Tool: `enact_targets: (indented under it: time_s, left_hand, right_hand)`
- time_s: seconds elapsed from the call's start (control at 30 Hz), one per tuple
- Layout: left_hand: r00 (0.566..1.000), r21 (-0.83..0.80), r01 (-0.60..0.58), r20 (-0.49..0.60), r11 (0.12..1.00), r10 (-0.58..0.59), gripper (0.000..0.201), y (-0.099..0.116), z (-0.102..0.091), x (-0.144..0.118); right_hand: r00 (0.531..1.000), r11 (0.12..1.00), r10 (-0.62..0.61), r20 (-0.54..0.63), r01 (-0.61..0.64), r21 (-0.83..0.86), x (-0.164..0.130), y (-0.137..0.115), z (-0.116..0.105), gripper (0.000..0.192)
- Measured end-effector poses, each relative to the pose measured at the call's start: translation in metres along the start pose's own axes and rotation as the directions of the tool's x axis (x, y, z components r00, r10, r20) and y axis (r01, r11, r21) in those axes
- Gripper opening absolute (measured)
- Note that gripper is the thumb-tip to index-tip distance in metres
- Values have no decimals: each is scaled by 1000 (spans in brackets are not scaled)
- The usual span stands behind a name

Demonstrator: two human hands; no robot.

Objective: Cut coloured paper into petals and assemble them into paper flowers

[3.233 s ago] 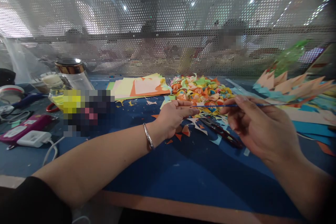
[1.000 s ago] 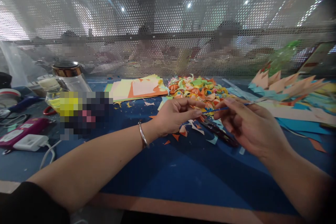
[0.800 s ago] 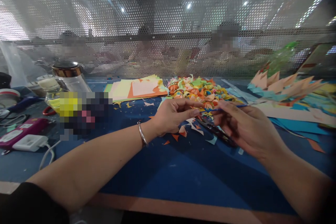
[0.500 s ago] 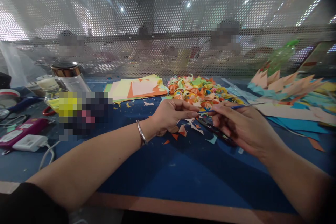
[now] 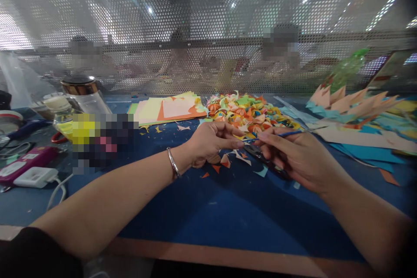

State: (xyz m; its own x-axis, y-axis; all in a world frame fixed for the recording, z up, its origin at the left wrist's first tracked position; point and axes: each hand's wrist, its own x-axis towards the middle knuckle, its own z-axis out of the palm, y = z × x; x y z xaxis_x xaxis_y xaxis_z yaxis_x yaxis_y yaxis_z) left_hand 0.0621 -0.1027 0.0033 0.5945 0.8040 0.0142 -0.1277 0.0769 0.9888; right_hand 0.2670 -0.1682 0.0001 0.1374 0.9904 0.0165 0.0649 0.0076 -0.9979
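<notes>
My right hand [image 5: 293, 156] is closed round a thin blue tool [image 5: 295, 133], a slender stick whose fine greyish end points right; its exact kind is unclear. Close by, my left hand [image 5: 215, 142] is pinched, thumb against fingers. A small bit of blue shows between the two hands, but I cannot make out what the left fingers hold. Just behind the hands lies a heap of folded colourful paper pieces [image 5: 237, 110]. Under my right hand rests a dark hand tool [image 5: 256, 155], partly hidden. Paper scraps [image 5: 226, 160] are strewn beneath my fingers.
Stacked paper sheets [image 5: 153, 110] lie back left. Pointed peach paper shapes [image 5: 345, 100] and blue sheets [image 5: 365, 152] are at right. A lidded jar [image 5: 86, 95], a white charger [image 5: 35, 177] and a magenta box [image 5: 29, 165] stand left. A perforated metal screen [image 5: 202, 17] rises behind.
The view has shifted very slightly. Both hands stay close together in nearly the same pose, with the blue tool still in the right one.
</notes>
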Motion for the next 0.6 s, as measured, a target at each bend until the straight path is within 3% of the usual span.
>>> enact_targets:
  time_s: [0.2, 0.37, 0.6]
  left_hand:
    - [998, -87, 46, 36, 995, -43, 46, 3, -3, 0]
    - [995, -205, 94, 47, 974, -86, 29, 5, -3, 2]
    - [993, -177, 114, 63, 978, -104, 26, 3, -6, 3]
  right_hand:
    - [999, 999, -42, 8, 43, -26, 0, -1, 0, 46]
    - [996, 996, -80, 32, 81, -33, 0, 0, 0, 46]
    - [995, 993, -81, 57, 85, -76, 0, 1, -1, 48]
